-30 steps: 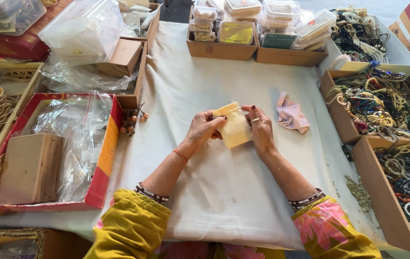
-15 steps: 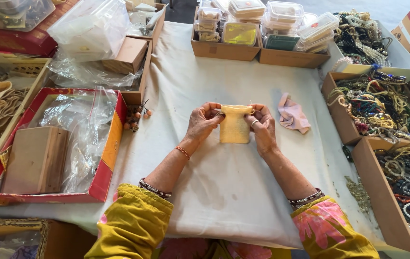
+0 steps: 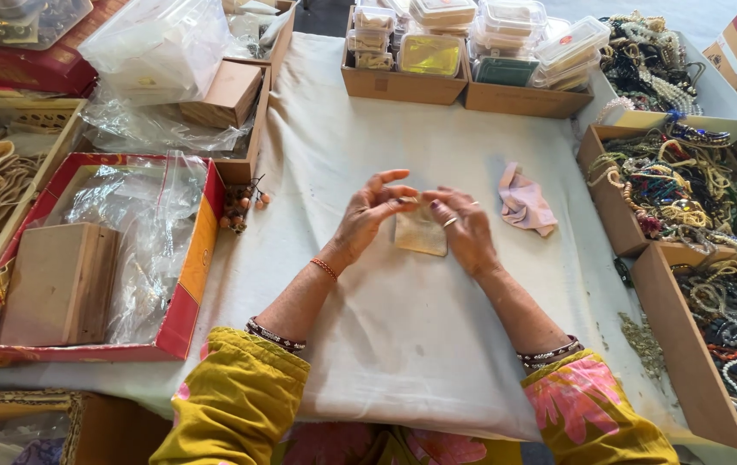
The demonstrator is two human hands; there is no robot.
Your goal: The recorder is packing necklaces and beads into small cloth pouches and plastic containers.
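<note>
we see both hands meet mid-table over a small flat beige pouch [image 3: 421, 232] of soft cloth. the left hand [image 3: 366, 215] pinches its top edge, other fingers fanned; the right hand [image 3: 465, 228] closes its grip on the same edge. a crumpled pink cloth [image 3: 525, 203] lies just right on the white sheet [image 3: 403, 344].

Pink cloth [image 3: 525, 207], red tray [image 3: 186, 293], bead boxes [image 3: 687, 198], plastic containers [image 3: 472, 34]

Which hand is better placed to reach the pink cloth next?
Right. The right hand lies beside the pink cloth; the left hand is across the small beige pouch both hold.
</note>
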